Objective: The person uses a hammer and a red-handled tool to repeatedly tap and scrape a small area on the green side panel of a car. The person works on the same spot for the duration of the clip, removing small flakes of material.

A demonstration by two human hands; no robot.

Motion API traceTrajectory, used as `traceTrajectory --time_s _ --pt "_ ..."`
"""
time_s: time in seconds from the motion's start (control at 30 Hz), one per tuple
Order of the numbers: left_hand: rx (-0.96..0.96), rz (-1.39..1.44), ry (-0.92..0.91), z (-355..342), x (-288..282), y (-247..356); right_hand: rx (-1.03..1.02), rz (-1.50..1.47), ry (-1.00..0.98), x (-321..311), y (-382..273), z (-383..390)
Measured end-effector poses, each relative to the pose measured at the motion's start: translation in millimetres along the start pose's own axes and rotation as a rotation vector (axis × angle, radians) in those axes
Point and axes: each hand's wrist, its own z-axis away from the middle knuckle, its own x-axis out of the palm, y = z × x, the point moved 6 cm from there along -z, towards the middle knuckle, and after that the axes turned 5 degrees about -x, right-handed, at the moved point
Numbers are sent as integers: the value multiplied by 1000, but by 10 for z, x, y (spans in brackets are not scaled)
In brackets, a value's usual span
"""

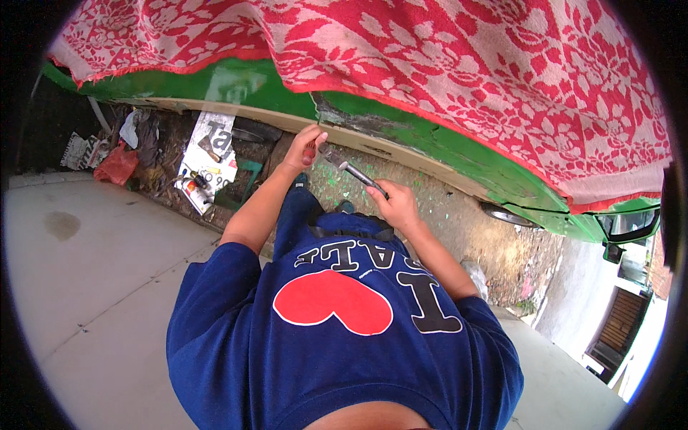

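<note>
Chisel and hammer at the scraped lower edge of a green car body

The left hand [304,147] was clenched round a red-handled tool [309,151] whose tip met the bare, flaking patch of the green painted metal panel [373,129], just under the red-and-white floral cloth [444,64]. The right hand [395,204], nearer, gripped a grey steel hammer [356,174] by its shaft. A glancing blow could have caught the left knuckles, or the tip could have skidded and gouged sound paint.

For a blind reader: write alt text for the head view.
A person's right hand grips a metal hammer while the left hand holds a red-handled tool against a green vehicle body draped with a red-and-white patterned cloth.
</note>
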Motion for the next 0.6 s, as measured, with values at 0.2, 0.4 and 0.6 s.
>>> traceTrajectory --time_s 0.2,0.4,0.6 --pt "100 -14 13 73 2 -104 -119 78 59 29 87 -34" --pt "149 -90 43 62 10 43 -221 105 14 72 66 -39" --pt "173 -157 40 26 18 56 -376 305 -103 161 9 -175"
